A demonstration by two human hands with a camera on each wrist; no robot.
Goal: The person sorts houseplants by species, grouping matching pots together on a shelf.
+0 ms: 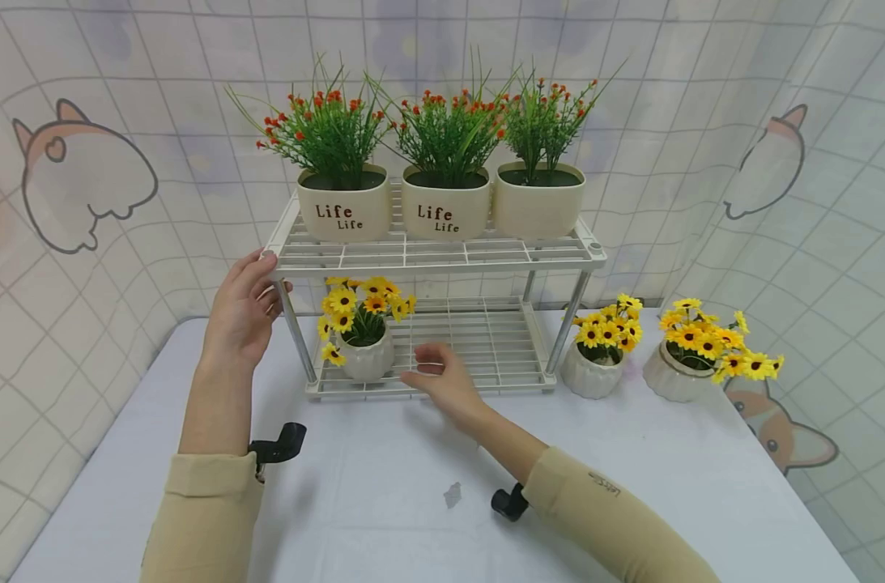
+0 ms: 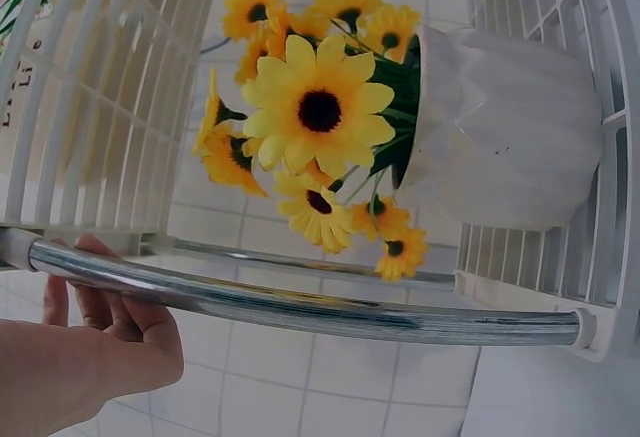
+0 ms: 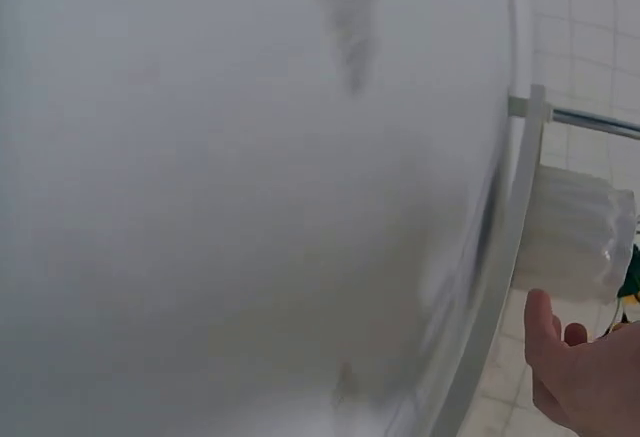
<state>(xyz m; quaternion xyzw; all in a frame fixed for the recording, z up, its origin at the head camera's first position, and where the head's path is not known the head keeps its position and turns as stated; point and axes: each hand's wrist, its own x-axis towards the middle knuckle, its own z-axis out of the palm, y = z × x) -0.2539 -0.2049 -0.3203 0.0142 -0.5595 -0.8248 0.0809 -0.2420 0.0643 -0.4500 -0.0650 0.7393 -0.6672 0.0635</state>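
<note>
right hand (image 1: pixel 448 385) has its fingers loosely bent, a gap showing between thumb and fingers, while the left hand (image 1: pixel 241 316) grips the white rack (image 1: pixel 442 270) at its upper left corner. dark reddish lettering reads "life life" on the left planter (image 1: pixel 346 210) and again on the middle planter (image 1: pixel 445 206); small print on the right sleeve (image 1: pixel 610 502) is too small to read. the sunflower pot (image 1: pixel 365 348) is white and faceted, crowded with yellow and orange blooms with dark centres. it stands upright at the left end of the lower shelf, just beside the right hand's fingertips and lower than the left hand.
</note>
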